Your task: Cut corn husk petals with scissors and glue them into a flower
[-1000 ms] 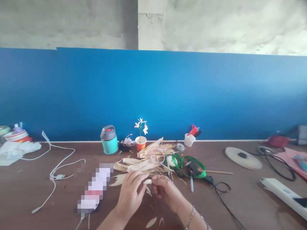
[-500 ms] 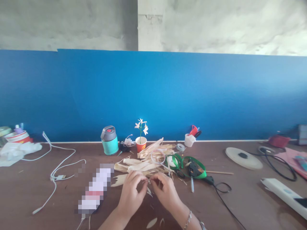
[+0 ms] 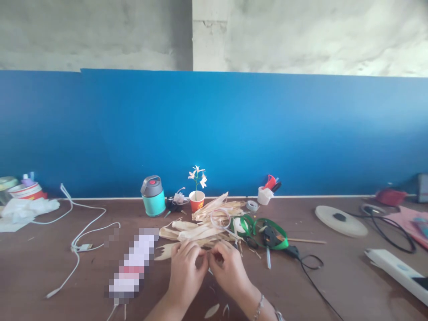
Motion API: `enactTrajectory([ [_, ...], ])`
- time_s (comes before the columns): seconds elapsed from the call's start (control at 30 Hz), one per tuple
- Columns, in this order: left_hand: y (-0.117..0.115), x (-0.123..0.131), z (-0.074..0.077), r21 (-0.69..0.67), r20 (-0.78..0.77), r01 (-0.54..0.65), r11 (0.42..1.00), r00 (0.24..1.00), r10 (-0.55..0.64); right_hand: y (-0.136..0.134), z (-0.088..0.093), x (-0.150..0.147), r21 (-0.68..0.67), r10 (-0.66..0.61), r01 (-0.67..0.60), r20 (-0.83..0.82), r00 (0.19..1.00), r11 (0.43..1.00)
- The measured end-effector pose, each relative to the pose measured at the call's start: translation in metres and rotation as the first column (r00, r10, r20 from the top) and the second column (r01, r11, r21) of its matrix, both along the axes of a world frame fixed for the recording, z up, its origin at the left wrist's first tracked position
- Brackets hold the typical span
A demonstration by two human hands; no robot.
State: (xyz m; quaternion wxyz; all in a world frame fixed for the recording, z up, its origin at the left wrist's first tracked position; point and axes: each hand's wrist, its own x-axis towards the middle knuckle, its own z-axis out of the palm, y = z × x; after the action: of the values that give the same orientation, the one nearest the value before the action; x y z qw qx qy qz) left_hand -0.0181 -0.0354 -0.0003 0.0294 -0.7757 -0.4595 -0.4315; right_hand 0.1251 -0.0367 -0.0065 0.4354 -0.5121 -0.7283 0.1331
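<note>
My left hand (image 3: 184, 272) and my right hand (image 3: 228, 268) meet over the brown table (image 3: 334, 285), fingertips pinched together on a small pale piece of dried husk that the fingers mostly hide. Just beyond them lies a pile of dried corn husks (image 3: 203, 225) with a thin wire loop on top. Small pale husk scraps (image 3: 211, 310) lie on the table near my wrists. A bracelet is on my right wrist.
A teal flask (image 3: 153, 195), a red cup with a husk flower (image 3: 197, 192), green ribbon (image 3: 264, 229), a glue gun with black cord (image 3: 294, 253), white cables (image 3: 78, 234), a white round lid (image 3: 340, 220) and a white power strip (image 3: 396, 269) sit around. A blue board backs the table.
My hands have closed together: the right hand moved left and forward, the left fingers curled in, and the pale piece once visible between them is now covered.
</note>
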Motion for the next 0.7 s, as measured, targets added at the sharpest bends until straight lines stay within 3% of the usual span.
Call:
enactTrajectory([
  [0.3,0.0,0.002,-0.003,0.029,0.027,-0.105,0.994,0.994,0.105,0.0,-0.003,-0.006,0.07,-0.111,0.109,0.023,0.994,0.992],
  [0.43,0.009,-0.011,-0.006,-0.021,0.038,-0.192,0.981,0.981,0.193,0.0,-0.003,-0.002,0.071,-0.181,0.181,-0.011,0.983,0.981],
  [0.5,0.015,-0.02,-0.005,-0.008,0.066,-0.261,0.965,0.963,0.261,0.002,-0.001,0.003,0.009,-0.229,0.231,-0.082,0.97,0.973],
  [0.63,0.017,-0.026,-0.001,-0.037,0.095,-0.161,0.986,0.982,0.164,0.005,0.002,0.009,-0.176,-0.186,0.146,-0.238,0.953,0.974],
  [0.7,0.013,-0.021,0.001,-0.062,0.078,-0.071,0.996,0.994,0.076,0.006,0.003,0.008,-0.192,-0.126,0.072,-0.287,0.95,0.979],
])
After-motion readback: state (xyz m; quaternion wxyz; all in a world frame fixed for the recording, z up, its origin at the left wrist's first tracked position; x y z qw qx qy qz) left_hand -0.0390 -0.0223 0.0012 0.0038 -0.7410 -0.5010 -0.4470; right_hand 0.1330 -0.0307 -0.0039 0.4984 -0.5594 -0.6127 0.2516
